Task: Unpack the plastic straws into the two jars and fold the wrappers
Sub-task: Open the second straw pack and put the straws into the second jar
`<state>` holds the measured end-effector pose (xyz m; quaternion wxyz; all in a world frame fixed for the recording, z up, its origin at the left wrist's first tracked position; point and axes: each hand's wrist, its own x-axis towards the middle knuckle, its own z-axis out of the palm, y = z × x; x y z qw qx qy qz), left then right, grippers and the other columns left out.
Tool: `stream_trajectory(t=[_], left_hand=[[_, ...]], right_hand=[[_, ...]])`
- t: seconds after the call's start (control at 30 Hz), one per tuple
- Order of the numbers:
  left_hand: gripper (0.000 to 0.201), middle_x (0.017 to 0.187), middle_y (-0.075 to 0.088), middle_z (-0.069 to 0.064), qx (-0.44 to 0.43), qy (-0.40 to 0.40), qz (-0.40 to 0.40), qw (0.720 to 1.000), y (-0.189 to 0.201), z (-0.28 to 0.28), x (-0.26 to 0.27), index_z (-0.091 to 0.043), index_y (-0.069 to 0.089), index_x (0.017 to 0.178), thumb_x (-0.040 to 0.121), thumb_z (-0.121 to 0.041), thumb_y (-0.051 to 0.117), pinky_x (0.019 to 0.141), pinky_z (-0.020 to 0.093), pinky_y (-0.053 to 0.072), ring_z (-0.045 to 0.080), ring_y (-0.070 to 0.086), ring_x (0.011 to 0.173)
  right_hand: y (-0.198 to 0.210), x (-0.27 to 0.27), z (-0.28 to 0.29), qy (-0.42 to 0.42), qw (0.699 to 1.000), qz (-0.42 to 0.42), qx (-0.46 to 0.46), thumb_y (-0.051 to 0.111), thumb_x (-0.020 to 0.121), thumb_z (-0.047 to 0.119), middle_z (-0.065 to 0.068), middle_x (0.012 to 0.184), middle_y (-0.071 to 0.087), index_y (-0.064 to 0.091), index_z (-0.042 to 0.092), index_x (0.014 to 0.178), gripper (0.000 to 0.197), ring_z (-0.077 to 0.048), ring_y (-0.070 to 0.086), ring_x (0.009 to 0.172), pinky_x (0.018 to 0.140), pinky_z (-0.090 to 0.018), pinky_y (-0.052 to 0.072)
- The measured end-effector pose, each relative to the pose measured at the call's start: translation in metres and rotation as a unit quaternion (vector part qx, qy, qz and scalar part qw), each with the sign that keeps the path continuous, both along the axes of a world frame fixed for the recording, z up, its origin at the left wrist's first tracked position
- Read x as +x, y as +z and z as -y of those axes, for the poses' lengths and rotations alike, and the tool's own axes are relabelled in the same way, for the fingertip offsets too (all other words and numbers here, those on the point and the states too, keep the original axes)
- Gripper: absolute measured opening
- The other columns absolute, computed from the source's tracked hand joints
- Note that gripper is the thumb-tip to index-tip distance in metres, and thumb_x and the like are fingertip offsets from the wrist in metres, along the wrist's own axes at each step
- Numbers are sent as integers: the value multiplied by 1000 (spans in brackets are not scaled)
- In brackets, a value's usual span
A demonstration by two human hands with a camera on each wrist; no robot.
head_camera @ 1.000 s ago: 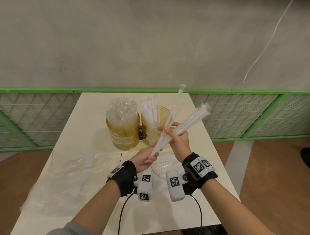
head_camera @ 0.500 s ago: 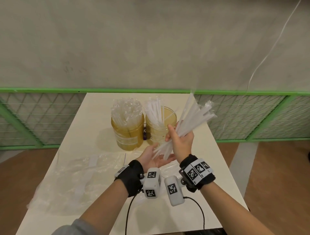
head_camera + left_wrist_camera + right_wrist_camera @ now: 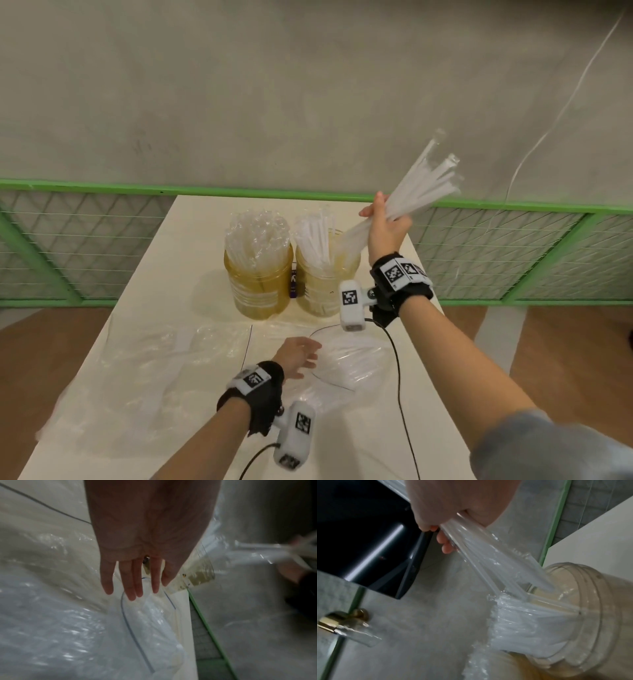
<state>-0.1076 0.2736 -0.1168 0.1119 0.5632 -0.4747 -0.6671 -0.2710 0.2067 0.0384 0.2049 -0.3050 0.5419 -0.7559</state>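
Head: right hand (image 3: pixel 387 229) grips a straw bundle (image 3: pixel 416 190) mid-length, raised above and just right of the right jar (image 3: pixel 327 274). Bundle axis runs diagonal, low end near-left pointing into the jar mouth, high end far-right. Right jar part full; left jar (image 3: pixel 258 274) packed. Right hand is the nearer one to the jars by far. Left hand (image 3: pixel 296 356) is low over the bench (image 3: pixel 191 240), fingers loosely spread, holding nothing, just beside the near wrapper (image 3: pixel 346 363).

Left wrist: left hand (image 3: pixel 145 547) flat, fingers straight, hovering over clear wrapper film (image 3: pixel 154 622); contact unclear.

Right wrist: fingers (image 3: pixel 444 545) curled around the straws (image 3: pixel 488 561); lower tips sit at the jar mouth (image 3: pixel 573 601), some already past the rim. Next move looks like a slide down along the bundle axis, then release.
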Motion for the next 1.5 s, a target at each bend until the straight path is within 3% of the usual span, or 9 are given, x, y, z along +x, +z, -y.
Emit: stream_trajectory(t=[0.1,0.27,0.5,0.8,0.97,1.13,1.3,1.4,1.5], left_hand=[[22,85,51,-4,-112,-52,59,991,-17,-5,-7,-15,64,109,88,-19,61,68,18,41,9,49,77],[32,119,28,7,-131,-60,133,981,-29,-8,-12,-23,62,112,80,-25,69,110,32,32,26,38,122],[39,135,36,9,-151,-30,126,980,-30,4,-12,-15,57,121,84,-14,65,105,25,35,23,42,125],[39,138,41,9,-145,-23,113,983,-29,9,-12,-12,57,121,83,-11,65,104,26,36,24,46,124],[36,139,43,10,-137,-9,101,985,-30,10,-12,-10,59,119,83,-10,65,105,27,36,24,46,125],[35,139,43,9,-137,-11,99,986,-30,9,-13,-10,59,119,85,-10,64,105,26,35,23,44,126],[36,138,43,9,-145,-25,99,984,-29,10,-12,-9,57,121,86,-11,62,104,25,34,22,43,127],[36,137,44,9,-147,-26,100,984,-28,10,-11,-9,56,122,86,-11,62,104,26,34,22,43,127],[36,137,44,9,-143,-24,97,985,-27,10,-12,-9,56,122,86,-14,62,104,26,34,22,43,127]], right_hand=[[-15,4,20,14,999,-14,37,57,92,18,-2,61,61,55,21,65,28,-21,60,68,84,-39,49],[-56,9,37,56,993,-32,101,59,92,21,-2,68,64,56,20,69,23,-15,62,71,83,-31,47],[-88,-2,34,126,964,-116,204,63,87,19,-13,96,69,71,0,85,21,-18,62,86,75,-13,49],[-86,-7,32,64,817,-452,352,74,68,54,-8,130,45,53,9,126,77,-27,35,122,101,-38,31],[-91,-16,21,95,908,-312,265,78,73,31,-6,103,55,56,12,118,54,-19,54,96,89,-33,46],[-108,-23,14,113,849,-401,324,62,86,20,-16,107,62,66,5,103,23,-34,51,105,88,-31,36],[-90,-31,1,44,914,-347,204,71,74,23,0,91,57,61,12,99,29,-22,54,94,76,-24,36],[-83,-33,-4,-67,934,-329,119,59,79,36,-7,113,53,52,10,116,46,-22,46,107,88,-24,36],[-80,-31,9,76,927,-332,157,42,96,33,-11,149,29,30,12,143,53,-21,24,138,111,-28,19]])
